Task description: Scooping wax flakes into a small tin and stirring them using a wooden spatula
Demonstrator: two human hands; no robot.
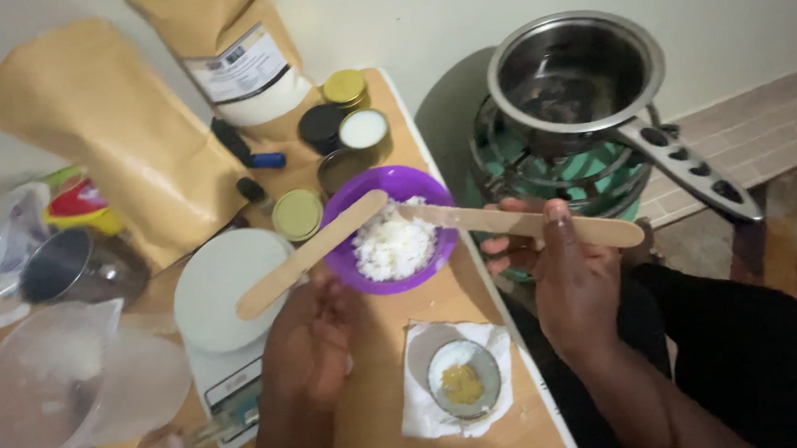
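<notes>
My left hand [307,335] grips a flat wooden stick [309,255] whose far end rests on the rim of a purple bowl [440,249]. The bowl holds white flakes [393,244]. My right hand [559,272] grips a second wooden stick [525,224], and its tip reaches into the white flakes from the right. Both sticks meet over the bowl. A small dish with a yellow paste [463,379] sits on a white paper napkin [416,407] just in front of the bowl.
A white kitchen scale [221,300] stands left of the bowl. Small round tins [345,88] and brown paper bags [117,134] fill the back. A steel saucepan [574,71] sits on a green stove at the right. A clear plastic jug [54,384] lies at the left.
</notes>
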